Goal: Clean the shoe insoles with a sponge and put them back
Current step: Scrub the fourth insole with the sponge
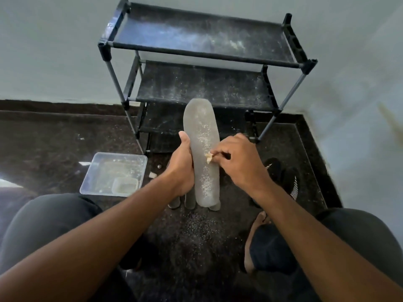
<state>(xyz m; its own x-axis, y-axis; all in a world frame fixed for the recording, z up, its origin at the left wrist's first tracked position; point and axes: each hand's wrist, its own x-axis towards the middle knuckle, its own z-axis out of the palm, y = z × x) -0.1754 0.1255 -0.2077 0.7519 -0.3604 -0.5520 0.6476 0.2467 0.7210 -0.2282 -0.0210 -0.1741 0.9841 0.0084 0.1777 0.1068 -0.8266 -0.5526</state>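
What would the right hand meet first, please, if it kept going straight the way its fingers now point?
The right hand points leftward, pinching a small sponge piece that looks already against the grey insole. So the insole comes first, then probably the left hand gripping its far edge, though depth is unclear.

Far side: rack [202,51] blocks passage behind the insole [201,153]. Left: tray [96,171] on the floor [54,136], a small scrap [152,175] between tray and insole. Right: shoes [283,175] near. Open floor far left and near centre between the knees.
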